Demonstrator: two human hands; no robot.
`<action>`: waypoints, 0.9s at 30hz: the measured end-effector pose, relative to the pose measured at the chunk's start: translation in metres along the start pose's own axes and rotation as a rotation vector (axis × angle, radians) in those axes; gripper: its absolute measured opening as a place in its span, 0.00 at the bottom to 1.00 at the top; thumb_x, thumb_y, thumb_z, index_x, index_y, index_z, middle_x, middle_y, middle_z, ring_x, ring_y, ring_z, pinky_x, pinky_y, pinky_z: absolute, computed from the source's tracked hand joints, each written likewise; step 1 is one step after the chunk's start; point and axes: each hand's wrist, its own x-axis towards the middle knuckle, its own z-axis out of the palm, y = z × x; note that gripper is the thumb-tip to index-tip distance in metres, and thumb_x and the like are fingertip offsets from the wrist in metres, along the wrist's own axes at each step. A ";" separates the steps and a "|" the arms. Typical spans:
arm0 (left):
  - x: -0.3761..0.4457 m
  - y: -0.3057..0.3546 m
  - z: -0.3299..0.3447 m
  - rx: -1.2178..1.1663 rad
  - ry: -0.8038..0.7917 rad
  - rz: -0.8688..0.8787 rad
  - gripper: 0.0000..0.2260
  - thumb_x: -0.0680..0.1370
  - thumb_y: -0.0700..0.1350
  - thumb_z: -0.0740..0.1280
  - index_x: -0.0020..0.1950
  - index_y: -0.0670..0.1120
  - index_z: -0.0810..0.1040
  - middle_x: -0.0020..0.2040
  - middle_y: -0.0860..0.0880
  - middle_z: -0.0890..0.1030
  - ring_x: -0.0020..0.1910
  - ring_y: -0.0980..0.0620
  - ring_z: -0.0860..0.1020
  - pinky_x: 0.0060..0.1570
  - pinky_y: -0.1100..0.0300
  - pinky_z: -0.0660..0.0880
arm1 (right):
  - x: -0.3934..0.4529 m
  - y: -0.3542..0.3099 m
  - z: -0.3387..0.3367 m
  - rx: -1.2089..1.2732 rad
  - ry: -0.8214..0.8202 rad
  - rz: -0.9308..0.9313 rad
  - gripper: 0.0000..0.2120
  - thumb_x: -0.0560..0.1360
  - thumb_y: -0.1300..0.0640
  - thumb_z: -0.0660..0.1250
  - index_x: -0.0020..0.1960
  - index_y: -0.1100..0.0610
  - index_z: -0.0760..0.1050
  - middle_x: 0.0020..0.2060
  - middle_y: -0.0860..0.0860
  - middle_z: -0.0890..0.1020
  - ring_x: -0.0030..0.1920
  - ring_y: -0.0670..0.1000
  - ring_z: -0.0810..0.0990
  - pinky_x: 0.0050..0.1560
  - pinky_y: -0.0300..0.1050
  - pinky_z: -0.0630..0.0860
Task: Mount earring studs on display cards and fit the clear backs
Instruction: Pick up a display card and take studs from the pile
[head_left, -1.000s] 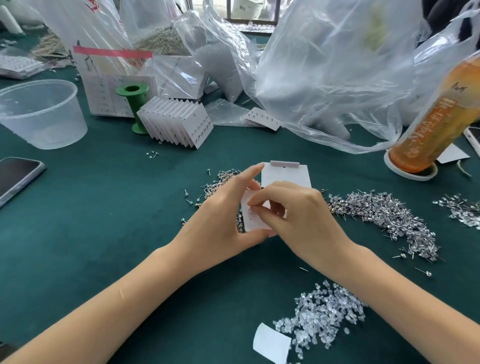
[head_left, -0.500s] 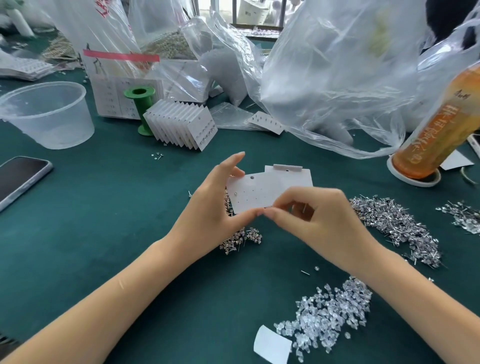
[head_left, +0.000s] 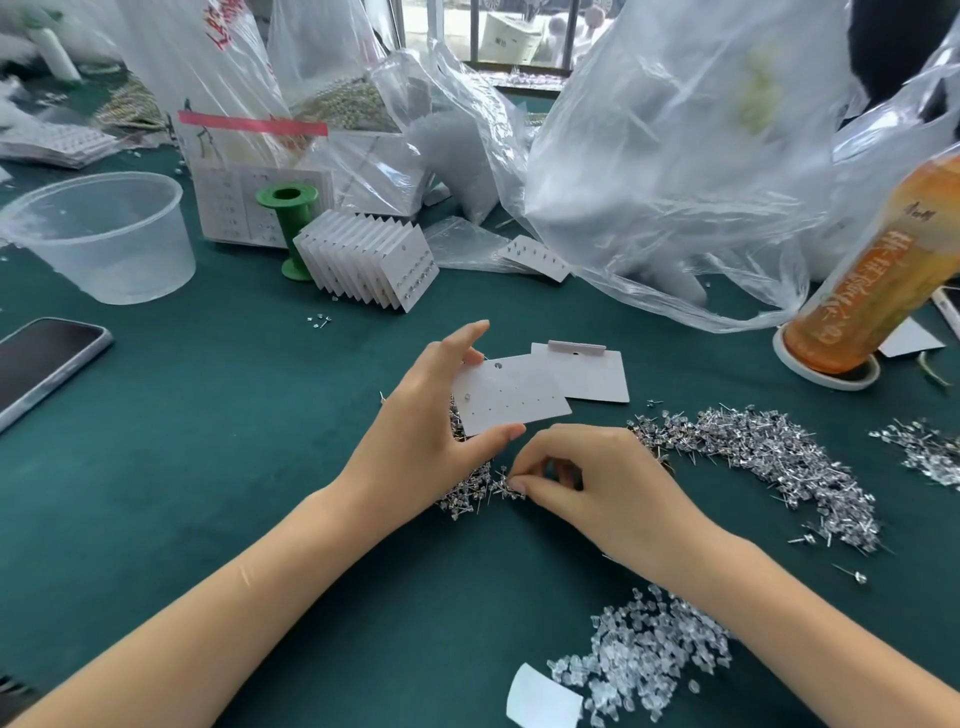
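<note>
The left hand (head_left: 415, 436) holds a white display card (head_left: 511, 397) above the green tabletop (head_left: 208, 415), thumb under its near edge, fingers clamped on its left side. One stud seems already seated near the card's left edge. Just below the card, the right hand (head_left: 587, 483) pinches into a small stud pile (head_left: 472, 491), fingers together, probably on one stud. Clear backs (head_left: 649, 654) lie well below the card.

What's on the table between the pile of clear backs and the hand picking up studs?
In the head view, only bare green cloth lies between the clear backs and the right hand, whose forearm crosses just beside it.
</note>
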 end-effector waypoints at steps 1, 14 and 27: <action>0.000 0.000 0.000 0.003 -0.003 0.004 0.37 0.68 0.51 0.76 0.73 0.53 0.61 0.58 0.54 0.74 0.59 0.61 0.71 0.58 0.76 0.63 | 0.000 0.000 -0.001 0.017 0.004 0.006 0.04 0.72 0.56 0.72 0.40 0.48 0.80 0.34 0.45 0.79 0.34 0.45 0.73 0.40 0.45 0.73; -0.006 0.008 0.001 -0.031 -0.119 0.051 0.37 0.69 0.52 0.75 0.73 0.55 0.59 0.59 0.56 0.73 0.61 0.62 0.70 0.61 0.70 0.65 | 0.011 -0.003 -0.040 0.437 0.161 0.081 0.08 0.72 0.66 0.71 0.39 0.54 0.81 0.31 0.47 0.83 0.27 0.41 0.72 0.30 0.29 0.67; -0.010 0.016 0.005 -0.045 -0.216 0.147 0.36 0.69 0.58 0.71 0.73 0.57 0.58 0.60 0.58 0.72 0.63 0.60 0.70 0.64 0.69 0.63 | 0.012 -0.005 -0.026 0.024 0.207 -0.096 0.07 0.70 0.65 0.73 0.39 0.54 0.80 0.27 0.37 0.74 0.32 0.41 0.72 0.36 0.28 0.67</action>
